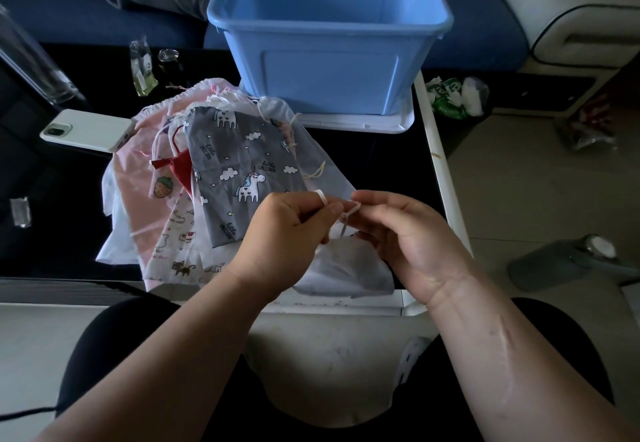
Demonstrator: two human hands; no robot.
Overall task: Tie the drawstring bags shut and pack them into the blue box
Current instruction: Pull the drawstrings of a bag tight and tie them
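**In front of the blue box (329,74), two hands pinch a bag string**

Just in front of the blue box, the left hand (287,230) and the right hand (405,244) are close together. Each hand pinches a thin white string (349,214) with curled fingers and thumb. The string goes down to a white bag (346,268) under the hands.

Between the hands and the box lies a pile of bags. The top one is a grey bag (239,164) with unicorns and clouds. It says "little UNICORN".

The box stands on a white lid (363,124). Its top is open. Its floor is hidden.
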